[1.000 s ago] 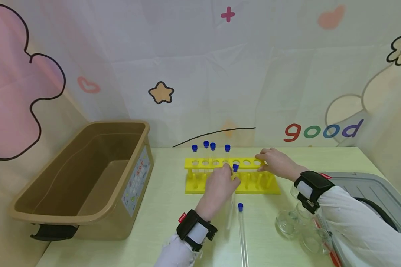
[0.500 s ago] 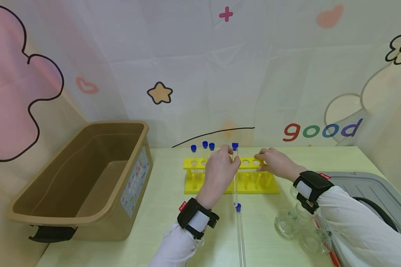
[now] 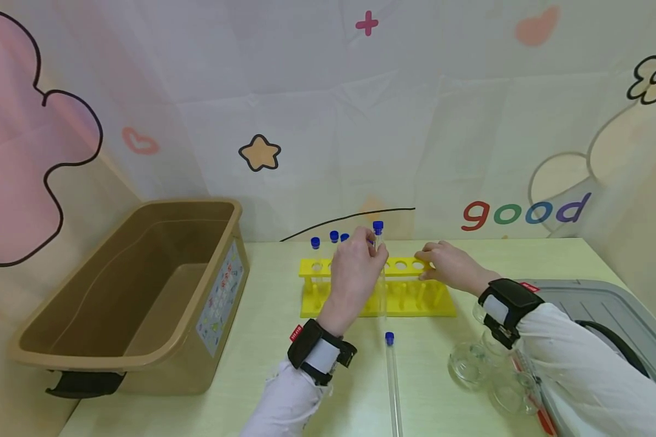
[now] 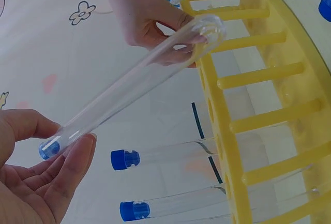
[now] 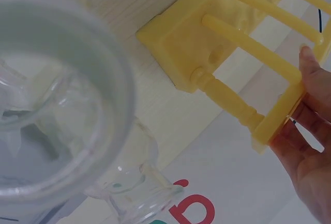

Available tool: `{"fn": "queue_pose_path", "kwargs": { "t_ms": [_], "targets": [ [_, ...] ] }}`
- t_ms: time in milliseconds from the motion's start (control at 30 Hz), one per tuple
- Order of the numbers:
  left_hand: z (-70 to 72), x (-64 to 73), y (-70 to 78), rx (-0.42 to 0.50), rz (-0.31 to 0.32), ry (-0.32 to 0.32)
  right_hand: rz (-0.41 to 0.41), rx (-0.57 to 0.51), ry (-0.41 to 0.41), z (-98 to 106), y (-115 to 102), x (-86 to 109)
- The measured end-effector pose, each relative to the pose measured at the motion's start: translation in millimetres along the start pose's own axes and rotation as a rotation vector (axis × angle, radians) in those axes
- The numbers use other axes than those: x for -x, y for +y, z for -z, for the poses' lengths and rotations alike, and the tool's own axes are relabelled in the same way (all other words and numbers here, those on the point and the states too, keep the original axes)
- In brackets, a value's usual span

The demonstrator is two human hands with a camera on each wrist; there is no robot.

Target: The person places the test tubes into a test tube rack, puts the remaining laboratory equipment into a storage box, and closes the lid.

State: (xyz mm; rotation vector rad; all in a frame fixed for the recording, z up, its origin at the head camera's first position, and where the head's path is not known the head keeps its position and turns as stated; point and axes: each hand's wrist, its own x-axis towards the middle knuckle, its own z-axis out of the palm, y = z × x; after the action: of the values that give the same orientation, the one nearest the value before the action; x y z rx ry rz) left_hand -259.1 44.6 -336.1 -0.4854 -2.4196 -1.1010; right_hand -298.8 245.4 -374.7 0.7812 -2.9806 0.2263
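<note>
My left hand (image 3: 354,267) pinches a clear test tube (image 4: 132,87) close below its blue cap. In the head view this tube stands nearly upright in front of the yellow test tube rack (image 3: 421,309), cap above the top bar. The left wrist view shows its rounded end overlapping the rack's top bar. My right hand (image 3: 454,267) grips the right end of that bar, thumb on one side and fingers on the other. Several blue-capped tubes (image 4: 170,157) stand in the rack's left part, some hidden behind my left hand. Another capped tube (image 3: 393,388) lies on the table before the rack.
Clear glass vessels (image 3: 470,364) stand under my right forearm, close to its wrist camera. A large brown bin (image 3: 218,303) occupies the left side. At the right is a grey lid-like panel (image 3: 590,297) with a black handle. A printed sheet (image 3: 317,121) hangs behind the table.
My left hand has raised the test tube from low in front of the rack until its cap is above the bar, then shifted slightly left. My right hand keeps its grip on the rack.
</note>
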Motion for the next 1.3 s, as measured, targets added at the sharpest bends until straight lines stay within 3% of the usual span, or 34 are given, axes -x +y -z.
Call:
{"fn": "queue_pose_path", "kwargs": {
  "t_ms": [400,767,1300],
  "targets": [
    [4.5,-9.1,2.7,0.051,-0.145,0.139,-0.03,-0.012,-0.01,-1.1,0.6,-0.7],
    [4.0,-12.2,2.3,0.053,-0.218,0.229,-0.02,-0.009,-0.007,-1.0,0.8,0.1],
    [-11.7,-7.4,-15.4,0.031,-0.266,0.225,-0.026,-0.016,0.002,-4.4,3.7,-1.5]
  ]
}}
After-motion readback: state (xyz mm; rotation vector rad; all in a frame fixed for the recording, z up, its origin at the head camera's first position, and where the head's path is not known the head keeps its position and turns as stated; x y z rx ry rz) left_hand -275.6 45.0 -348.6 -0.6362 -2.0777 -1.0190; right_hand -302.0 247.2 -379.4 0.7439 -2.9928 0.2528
